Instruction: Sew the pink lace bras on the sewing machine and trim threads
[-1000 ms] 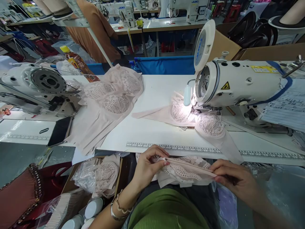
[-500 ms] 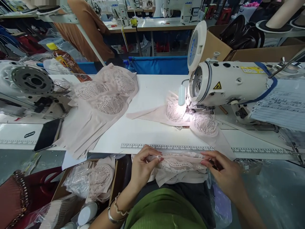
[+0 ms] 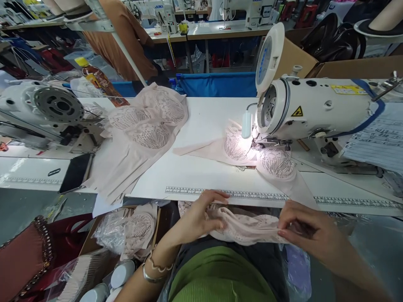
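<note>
Over my lap, below the table's front edge, lies a pale pink lace garment [image 3: 248, 226]. My right hand [image 3: 307, 226] pinches its right end between thumb and fingers. My left hand [image 3: 204, 216] is at its left part, thumb and fingers spread apart in a C shape, the thumb against the fabric. Another pink lace bra piece [image 3: 273, 163] lies under the lit needle area of the white sewing machine [image 3: 315, 105], its band hanging toward my right hand. Several lace bra pieces [image 3: 151, 134] are heaped on the table to the left.
A printed ruler strip [image 3: 245, 195] runs along the white table's [image 3: 201, 176] front edge. A phone [image 3: 75, 173], second machine [image 3: 53, 109] and bottle [image 3: 103, 84] are at left. Below stands a box with bagged lace cups [image 3: 138, 228]. A person in brown [image 3: 119, 42] is behind.
My left fingers have opened from their pinch on the garment. The fabric has bunched and dropped lower, and my right hand has moved a little right with its end. The view has shifted slightly.
</note>
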`<action>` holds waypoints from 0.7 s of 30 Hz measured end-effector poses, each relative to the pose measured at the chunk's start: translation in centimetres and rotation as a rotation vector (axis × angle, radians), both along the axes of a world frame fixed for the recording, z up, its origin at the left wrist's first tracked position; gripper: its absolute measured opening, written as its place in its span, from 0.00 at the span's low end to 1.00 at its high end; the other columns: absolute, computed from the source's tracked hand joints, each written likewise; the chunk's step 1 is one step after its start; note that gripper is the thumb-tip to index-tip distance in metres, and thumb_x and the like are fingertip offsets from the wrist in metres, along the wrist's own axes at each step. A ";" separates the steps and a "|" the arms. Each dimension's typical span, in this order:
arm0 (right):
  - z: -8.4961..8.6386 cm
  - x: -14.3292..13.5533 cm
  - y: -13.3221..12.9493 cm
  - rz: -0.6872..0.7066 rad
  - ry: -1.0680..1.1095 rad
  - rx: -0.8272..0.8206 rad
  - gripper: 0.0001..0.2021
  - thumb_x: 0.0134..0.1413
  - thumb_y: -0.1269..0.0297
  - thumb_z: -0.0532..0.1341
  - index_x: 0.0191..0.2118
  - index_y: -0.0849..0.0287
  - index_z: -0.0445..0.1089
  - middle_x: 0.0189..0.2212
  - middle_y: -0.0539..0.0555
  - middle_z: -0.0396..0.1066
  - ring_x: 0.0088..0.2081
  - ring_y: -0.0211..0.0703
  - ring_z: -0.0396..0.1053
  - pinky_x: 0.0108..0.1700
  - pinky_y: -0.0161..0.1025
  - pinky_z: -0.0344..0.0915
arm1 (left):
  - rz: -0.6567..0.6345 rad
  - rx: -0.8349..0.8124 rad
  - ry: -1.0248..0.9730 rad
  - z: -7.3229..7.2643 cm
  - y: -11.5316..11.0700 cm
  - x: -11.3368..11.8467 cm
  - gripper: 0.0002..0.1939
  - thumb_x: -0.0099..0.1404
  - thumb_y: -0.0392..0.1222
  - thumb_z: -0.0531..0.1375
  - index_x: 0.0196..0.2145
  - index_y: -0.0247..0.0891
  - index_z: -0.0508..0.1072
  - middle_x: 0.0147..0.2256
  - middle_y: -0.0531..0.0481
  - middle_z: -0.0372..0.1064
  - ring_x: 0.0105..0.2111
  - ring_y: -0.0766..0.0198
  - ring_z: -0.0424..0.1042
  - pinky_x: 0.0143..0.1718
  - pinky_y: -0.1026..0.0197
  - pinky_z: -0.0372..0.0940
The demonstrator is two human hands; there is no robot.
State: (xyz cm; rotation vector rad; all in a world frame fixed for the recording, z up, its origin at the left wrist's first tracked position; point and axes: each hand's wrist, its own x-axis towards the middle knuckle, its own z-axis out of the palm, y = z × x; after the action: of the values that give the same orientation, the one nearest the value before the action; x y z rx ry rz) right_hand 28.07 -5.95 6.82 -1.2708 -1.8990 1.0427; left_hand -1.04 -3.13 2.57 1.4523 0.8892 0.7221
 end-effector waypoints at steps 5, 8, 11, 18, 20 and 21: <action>-0.7 -3.1 -0.2 0.107 -0.104 0.088 0.08 0.63 0.69 0.62 0.31 0.53 0.69 0.28 0.50 0.69 0.31 0.41 0.67 0.28 0.35 0.59 | -0.243 0.252 0.001 0.6 -0.7 3.6 0.04 0.70 0.40 0.64 0.40 0.38 0.74 0.44 0.43 0.70 0.47 0.58 0.69 0.51 0.58 0.64; -1.7 -3.1 -0.3 0.088 -0.112 0.011 0.05 0.64 0.67 0.61 0.35 0.52 0.67 0.29 0.49 0.68 0.28 0.39 0.65 0.26 0.34 0.57 | -0.162 0.238 -0.071 -0.3 -0.9 5.2 0.10 0.72 0.37 0.60 0.31 0.37 0.70 0.35 0.48 0.67 0.38 0.63 0.68 0.42 0.63 0.63; -2.6 -1.9 -0.5 0.023 -0.086 -0.079 0.05 0.65 0.61 0.63 0.39 0.51 0.65 0.26 0.45 0.62 0.23 0.37 0.57 0.24 0.34 0.53 | -0.107 0.190 -0.117 -1.0 -0.7 5.3 0.10 0.71 0.37 0.61 0.31 0.37 0.70 0.34 0.49 0.67 0.36 0.64 0.67 0.39 0.64 0.62; -3.3 -0.8 -0.3 0.040 0.020 -0.060 0.08 0.67 0.62 0.61 0.34 0.52 0.65 0.32 0.48 0.68 0.26 0.37 0.59 0.28 0.35 0.55 | -0.089 0.170 -0.120 -1.0 -0.4 4.8 0.10 0.71 0.37 0.61 0.30 0.36 0.70 0.34 0.48 0.68 0.37 0.64 0.68 0.39 0.64 0.62; -3.2 -1.0 -0.2 0.026 0.069 -0.058 0.07 0.68 0.61 0.60 0.35 0.52 0.68 0.34 0.50 0.71 0.27 0.38 0.61 0.29 0.36 0.57 | -0.087 0.149 -0.137 -0.8 -0.5 4.9 0.10 0.70 0.37 0.61 0.29 0.36 0.70 0.35 0.47 0.69 0.38 0.64 0.69 0.40 0.64 0.63; -3.2 -1.1 -0.2 0.013 0.093 -0.063 0.07 0.69 0.61 0.60 0.35 0.52 0.69 0.35 0.50 0.72 0.27 0.37 0.62 0.28 0.36 0.57 | -0.088 0.130 -0.151 -0.7 -0.5 5.0 0.11 0.70 0.37 0.62 0.29 0.35 0.70 0.36 0.47 0.70 0.38 0.64 0.70 0.40 0.64 0.63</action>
State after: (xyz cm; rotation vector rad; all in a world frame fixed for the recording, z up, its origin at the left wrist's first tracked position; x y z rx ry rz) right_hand 26.99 -6.19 3.65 -1.2244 -1.8196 1.1564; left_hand 3.96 -3.63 1.85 1.5202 0.6684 0.8242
